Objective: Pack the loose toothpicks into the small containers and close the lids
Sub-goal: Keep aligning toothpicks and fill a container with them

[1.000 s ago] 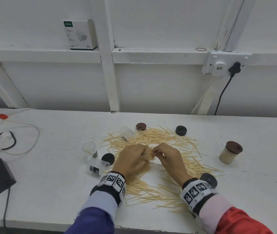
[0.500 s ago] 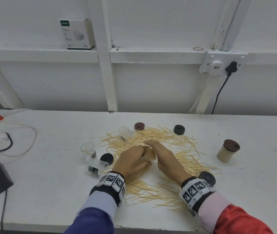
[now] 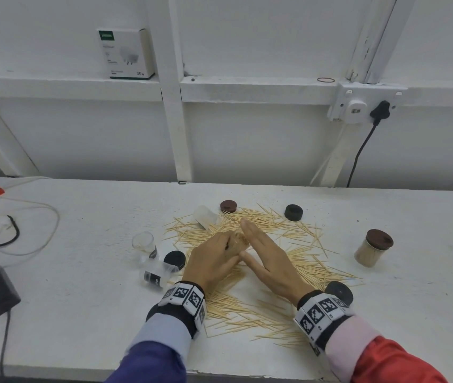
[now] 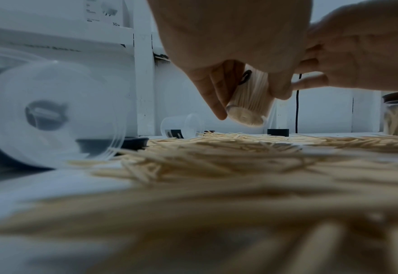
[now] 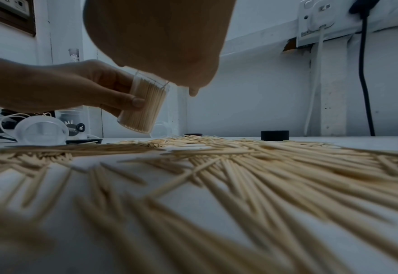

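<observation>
Toothpicks (image 3: 250,308) lie loose in a wide pale scatter across the white table (image 3: 81,313), thin pointed wooden sticks heaped unevenly and crossing one another. Above the middle of the scatter, the left hand (image 3: 214,261) wraps its fingers round a clear plastic container (image 5: 143,107) packed tight with upright toothpicks, tilted and lifted off the table. The right hand (image 3: 269,261) has its fingers stretched out straight, and its flat palm sits over the container's open mouth; whether it presses on the sticks cannot be told.

Another container, filled and capped with a brown lid (image 3: 379,239), stands upright at the right. Two empty clear containers lie tipped over, one at the far edge of the scatter (image 3: 204,217) and one near the left wrist (image 3: 159,273); a third (image 3: 144,243) stands upright. Loose black lids (image 3: 293,212) and one brown lid (image 3: 228,206) rest around the pile.

On the ledge a white carton (image 3: 126,53) reads "30w"; its green logo and smaller print are too blurred to read. Dark labels on the containers are also illegible. Near toothpicks in both wrist views are out of focus.
</observation>
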Tool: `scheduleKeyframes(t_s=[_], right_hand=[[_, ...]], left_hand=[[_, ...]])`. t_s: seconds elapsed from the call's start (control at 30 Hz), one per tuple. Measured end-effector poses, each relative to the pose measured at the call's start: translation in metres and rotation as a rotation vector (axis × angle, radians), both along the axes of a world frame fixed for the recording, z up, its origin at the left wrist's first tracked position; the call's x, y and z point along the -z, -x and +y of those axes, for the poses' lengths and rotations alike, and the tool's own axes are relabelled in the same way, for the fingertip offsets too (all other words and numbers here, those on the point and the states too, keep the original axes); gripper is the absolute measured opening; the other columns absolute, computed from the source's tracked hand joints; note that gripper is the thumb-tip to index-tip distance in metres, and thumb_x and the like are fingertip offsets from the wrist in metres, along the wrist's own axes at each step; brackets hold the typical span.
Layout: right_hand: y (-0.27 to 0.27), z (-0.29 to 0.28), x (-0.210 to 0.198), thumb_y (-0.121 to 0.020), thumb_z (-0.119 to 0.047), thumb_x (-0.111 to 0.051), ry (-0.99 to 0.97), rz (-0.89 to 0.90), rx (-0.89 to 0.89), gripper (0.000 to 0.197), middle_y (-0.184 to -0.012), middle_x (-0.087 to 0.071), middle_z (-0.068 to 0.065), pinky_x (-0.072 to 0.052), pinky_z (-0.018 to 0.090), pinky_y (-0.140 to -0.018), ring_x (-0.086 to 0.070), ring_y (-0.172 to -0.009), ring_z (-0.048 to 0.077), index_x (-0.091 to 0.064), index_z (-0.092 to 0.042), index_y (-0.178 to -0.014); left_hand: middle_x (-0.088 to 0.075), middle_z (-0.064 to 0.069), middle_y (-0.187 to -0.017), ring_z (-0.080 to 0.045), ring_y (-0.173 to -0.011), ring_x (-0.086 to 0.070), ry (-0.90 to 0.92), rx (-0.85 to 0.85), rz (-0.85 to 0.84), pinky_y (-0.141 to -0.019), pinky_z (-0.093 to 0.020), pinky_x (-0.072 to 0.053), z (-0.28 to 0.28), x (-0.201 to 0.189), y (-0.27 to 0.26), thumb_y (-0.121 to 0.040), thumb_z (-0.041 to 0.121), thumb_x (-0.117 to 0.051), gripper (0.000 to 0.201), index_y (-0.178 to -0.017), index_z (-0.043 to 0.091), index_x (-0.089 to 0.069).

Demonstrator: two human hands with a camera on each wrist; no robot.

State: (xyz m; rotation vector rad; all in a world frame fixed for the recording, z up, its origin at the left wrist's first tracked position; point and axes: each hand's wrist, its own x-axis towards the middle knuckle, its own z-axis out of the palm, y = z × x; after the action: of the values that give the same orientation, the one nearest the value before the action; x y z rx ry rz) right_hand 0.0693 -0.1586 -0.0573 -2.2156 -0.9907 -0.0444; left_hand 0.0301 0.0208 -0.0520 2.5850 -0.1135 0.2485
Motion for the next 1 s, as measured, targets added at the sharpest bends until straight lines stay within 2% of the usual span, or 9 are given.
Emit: scheduleKeyframes(t_s=[0.03,0.17,0.37,0.53,0.6,0.67,0.77,0.87,1.0], right_hand=[[0.000,0.000,-0.001,-0.103,-0.041,-0.037,-0.009,0.006,0.004,0.059,-0.160,-0.011,-0.016,-0.012,0.026,-0.120,-0.006,-0.146,-0.005,-0.012,-0.029,-0.155],[0.002,0.001,-0.001,-0.105,-0.032,-0.037,-0.002,-0.035,-0.047,0.057,-0.161,-0.014,-0.011,-0.012,0.028,-0.122,-0.010,-0.146,-0.002,-0.012,-0.024,-0.155],[0.000,0.001,0.001,-0.103,-0.042,-0.033,0.006,-0.038,-0.032,0.058,-0.160,-0.014,-0.014,-0.009,0.031,-0.122,-0.009,-0.146,-0.004,-0.013,-0.026,-0.155],[-0.005,0.000,0.007,-0.099,-0.046,-0.036,-0.023,-0.124,0.074,0.057,-0.158,-0.020,-0.013,-0.019,0.030,-0.120,-0.011,-0.146,-0.001,-0.028,-0.025,-0.151],[-0.004,0.000,0.006,-0.099,-0.050,-0.036,-0.012,-0.127,0.065,0.052,-0.157,-0.022,-0.015,-0.019,0.025,-0.118,-0.013,-0.145,-0.001,-0.036,-0.031,-0.147],[-0.002,0.000,0.005,-0.099,-0.050,-0.036,0.002,-0.121,0.036,0.051,-0.158,-0.022,-0.015,-0.014,0.020,-0.116,-0.013,-0.145,0.000,-0.034,-0.036,-0.148],[-0.002,0.000,0.005,-0.099,-0.047,-0.036,-0.019,-0.084,0.069,0.054,-0.158,-0.022,-0.016,-0.019,0.022,-0.116,-0.015,-0.144,-0.002,-0.027,-0.035,-0.151],[-0.003,-0.002,0.003,-0.102,-0.039,-0.042,-0.056,0.033,0.153,0.051,-0.154,-0.028,-0.016,-0.023,0.021,-0.113,-0.021,-0.140,-0.005,-0.029,-0.032,-0.151],[-0.012,-0.007,0.004,-0.099,-0.027,-0.048,0.055,0.049,0.257,0.050,-0.148,-0.037,-0.008,-0.033,0.022,-0.101,-0.034,-0.135,0.007,-0.036,-0.025,-0.148]], left_hand=[[-0.061,0.005,-0.114,-0.016,-0.098,-0.060,0.012,-0.005,-0.001,-0.078,-0.034,-0.050,0.000,0.000,0.000,-0.086,0.064,-0.042,0.064,-0.127,0.016,-0.051],[-0.061,0.003,-0.115,-0.019,-0.097,-0.061,0.018,-0.020,0.001,-0.077,-0.036,-0.049,0.000,0.000,0.000,-0.092,0.047,-0.056,0.047,-0.126,0.015,-0.051],[-0.060,0.005,-0.118,-0.020,-0.095,-0.062,0.024,-0.056,-0.014,-0.076,-0.036,-0.050,0.000,0.000,0.002,-0.091,0.047,-0.058,0.050,-0.129,0.016,-0.050],[-0.058,0.007,-0.115,-0.019,-0.093,-0.062,0.002,-0.085,-0.024,-0.073,-0.032,-0.049,0.000,0.001,0.001,-0.090,0.055,-0.056,0.053,-0.127,0.017,-0.051],[-0.058,0.006,-0.120,-0.020,-0.097,-0.062,0.006,-0.072,-0.023,-0.075,-0.032,-0.049,0.000,0.000,0.002,-0.091,0.051,-0.057,0.053,-0.131,0.017,-0.049],[-0.058,0.005,-0.124,-0.021,-0.099,-0.062,0.018,-0.065,-0.015,-0.076,-0.032,-0.048,0.000,0.000,0.002,-0.091,0.047,-0.057,0.052,-0.134,0.019,-0.048],[-0.058,0.005,-0.124,-0.020,-0.101,-0.061,0.025,-0.064,-0.009,-0.079,-0.035,-0.050,0.000,0.000,0.001,-0.091,0.049,-0.057,0.054,-0.134,0.018,-0.048],[-0.056,0.006,-0.123,-0.020,-0.102,-0.060,0.025,-0.069,0.013,-0.081,-0.035,-0.049,0.000,0.002,0.000,-0.091,0.049,-0.058,0.055,-0.135,0.019,-0.046],[-0.056,0.006,-0.111,-0.021,-0.094,-0.060,0.036,-0.115,0.039,-0.077,-0.034,-0.047,0.001,0.002,0.000,-0.092,0.047,-0.057,0.048,-0.128,0.019,-0.045]])
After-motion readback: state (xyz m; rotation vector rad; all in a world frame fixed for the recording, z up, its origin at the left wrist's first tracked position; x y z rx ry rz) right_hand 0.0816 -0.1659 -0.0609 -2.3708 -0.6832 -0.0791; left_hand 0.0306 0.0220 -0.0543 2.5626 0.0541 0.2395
